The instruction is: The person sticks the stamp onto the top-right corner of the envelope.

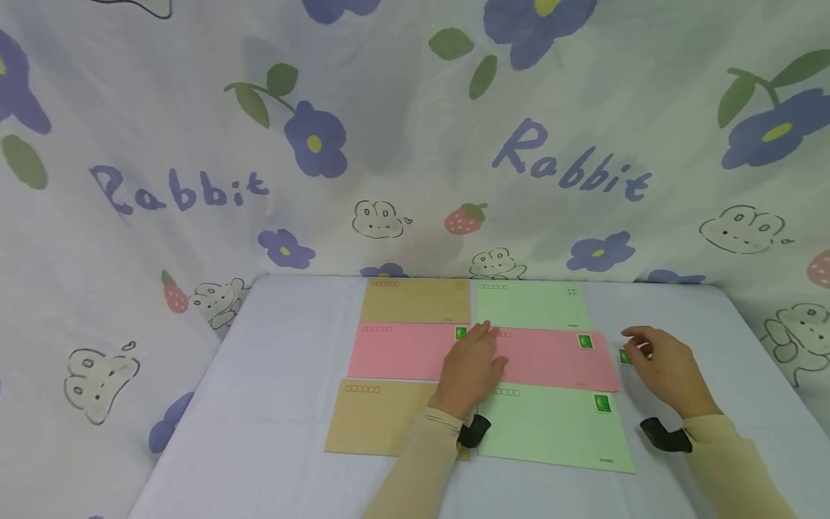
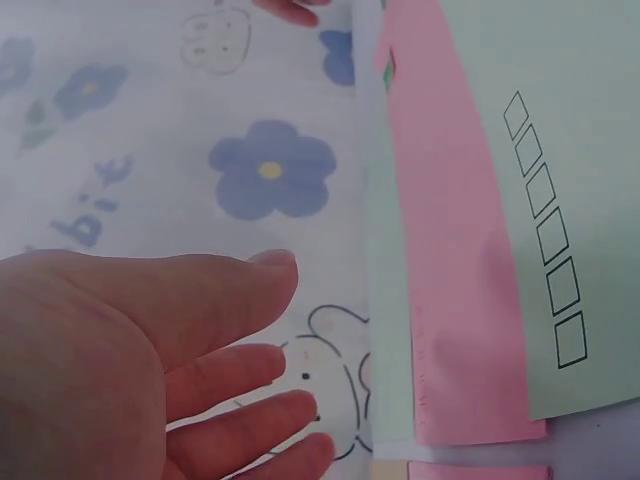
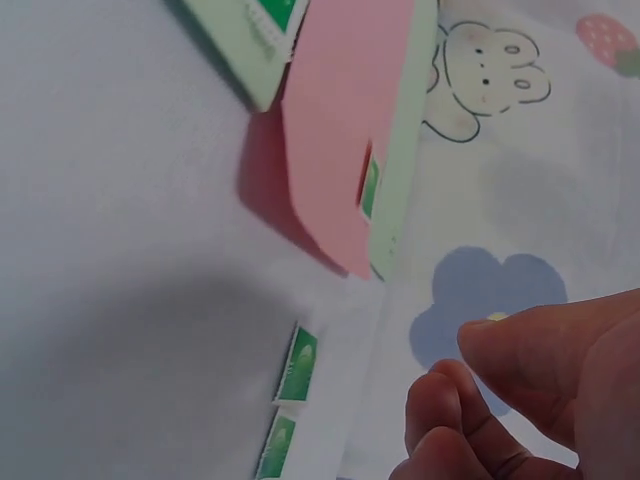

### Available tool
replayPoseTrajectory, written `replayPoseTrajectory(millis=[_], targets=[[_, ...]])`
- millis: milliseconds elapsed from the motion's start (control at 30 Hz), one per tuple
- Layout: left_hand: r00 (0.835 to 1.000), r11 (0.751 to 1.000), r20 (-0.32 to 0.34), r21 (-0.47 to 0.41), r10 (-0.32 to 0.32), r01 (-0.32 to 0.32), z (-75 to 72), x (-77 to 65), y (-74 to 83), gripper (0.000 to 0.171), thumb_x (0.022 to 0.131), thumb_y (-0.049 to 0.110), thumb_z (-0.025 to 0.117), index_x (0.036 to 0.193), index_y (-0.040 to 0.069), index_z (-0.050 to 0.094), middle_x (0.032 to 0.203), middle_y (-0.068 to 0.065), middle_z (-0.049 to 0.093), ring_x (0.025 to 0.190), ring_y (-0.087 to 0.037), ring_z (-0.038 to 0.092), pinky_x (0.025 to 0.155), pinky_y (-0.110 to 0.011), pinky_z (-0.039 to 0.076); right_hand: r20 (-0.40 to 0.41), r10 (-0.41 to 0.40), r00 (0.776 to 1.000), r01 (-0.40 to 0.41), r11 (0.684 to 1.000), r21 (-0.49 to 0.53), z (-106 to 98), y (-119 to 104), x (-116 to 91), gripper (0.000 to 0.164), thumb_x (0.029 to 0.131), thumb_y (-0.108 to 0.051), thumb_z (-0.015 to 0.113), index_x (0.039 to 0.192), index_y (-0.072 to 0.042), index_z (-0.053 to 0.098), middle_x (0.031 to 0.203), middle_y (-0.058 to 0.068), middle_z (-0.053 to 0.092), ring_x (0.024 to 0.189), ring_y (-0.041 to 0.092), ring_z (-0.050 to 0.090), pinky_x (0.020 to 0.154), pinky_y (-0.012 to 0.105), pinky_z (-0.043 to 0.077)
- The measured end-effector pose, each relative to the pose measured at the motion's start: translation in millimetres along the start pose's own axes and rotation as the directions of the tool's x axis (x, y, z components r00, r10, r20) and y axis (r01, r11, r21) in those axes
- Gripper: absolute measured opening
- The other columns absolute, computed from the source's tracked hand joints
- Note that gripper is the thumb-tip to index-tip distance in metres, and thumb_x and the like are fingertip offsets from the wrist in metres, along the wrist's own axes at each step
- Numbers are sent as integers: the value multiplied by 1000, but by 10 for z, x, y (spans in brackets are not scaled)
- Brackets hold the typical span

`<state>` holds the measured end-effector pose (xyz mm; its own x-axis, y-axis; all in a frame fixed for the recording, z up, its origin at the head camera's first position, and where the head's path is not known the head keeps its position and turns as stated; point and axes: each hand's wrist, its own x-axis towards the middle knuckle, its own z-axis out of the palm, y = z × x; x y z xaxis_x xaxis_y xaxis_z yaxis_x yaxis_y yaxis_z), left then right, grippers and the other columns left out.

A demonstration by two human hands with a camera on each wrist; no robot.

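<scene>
My left hand (image 1: 470, 369) is over the inner edges of two pink envelopes, its fingers extended; whether it touches them I cannot tell. The left pink envelope (image 1: 395, 353) and the right pink envelope (image 1: 545, 359) each bear a green stamp at the upper right corner. Below the right one lies a light green envelope (image 1: 551, 432), also stamped. To the right of the envelopes, my right hand (image 1: 668, 367) hovers with fingers loosely bent. Nothing shows between its thumb and fingers. Near it on the table are loose green stamps (image 3: 297, 365), partly hidden in the head view.
A brown envelope (image 1: 415, 301) and a light green envelope (image 1: 532, 304) form the far row, with no stamps on them. Another brown envelope (image 1: 382, 418) lies front left, partly under my left forearm. A patterned curtain (image 1: 402, 144) hangs behind the white table (image 1: 259, 404).
</scene>
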<state>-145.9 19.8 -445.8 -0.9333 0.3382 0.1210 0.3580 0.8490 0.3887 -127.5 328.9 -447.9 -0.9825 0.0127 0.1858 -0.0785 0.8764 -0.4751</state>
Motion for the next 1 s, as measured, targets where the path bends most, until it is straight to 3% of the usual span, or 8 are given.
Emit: replayPoseTrajectory(millis=[233, 733, 1000], targets=[[1000, 999, -23, -47, -11, 10, -103, -21, -46, 49, 88, 33, 61, 131, 11, 53, 139, -5, 47, 130, -21, 40, 104, -39, 36, 20, 2, 1000, -2, 1000, -6, 15, 57, -19, 29, 90, -13, 58, 114, 2, 57, 99, 21, 60, 79, 29, 58, 56, 32, 46], [998, 996, -26, -74, -57, 55, -295, -12, -250, 50, 89, 32, 60, 132, 8, 52, 140, -8, 44, 130, -25, 40, 104, -40, 36, 111, 17, 994, -12, 999, -43, 48, 220, -43, 34, 89, -16, 58, 116, 3, 56, 105, 23, 56, 81, 28, 57, 62, 38, 46], [998, 999, -49, -24, -39, 38, -375, -17, -428, 50, 89, 32, 61, 131, 7, 53, 139, -9, 46, 129, -23, 41, 103, -39, 38, 161, 23, 987, -16, 999, -47, 67, 233, -36, 36, 88, -16, 60, 116, 6, 55, 100, 23, 54, 77, 26, 53, 59, 33, 45]])
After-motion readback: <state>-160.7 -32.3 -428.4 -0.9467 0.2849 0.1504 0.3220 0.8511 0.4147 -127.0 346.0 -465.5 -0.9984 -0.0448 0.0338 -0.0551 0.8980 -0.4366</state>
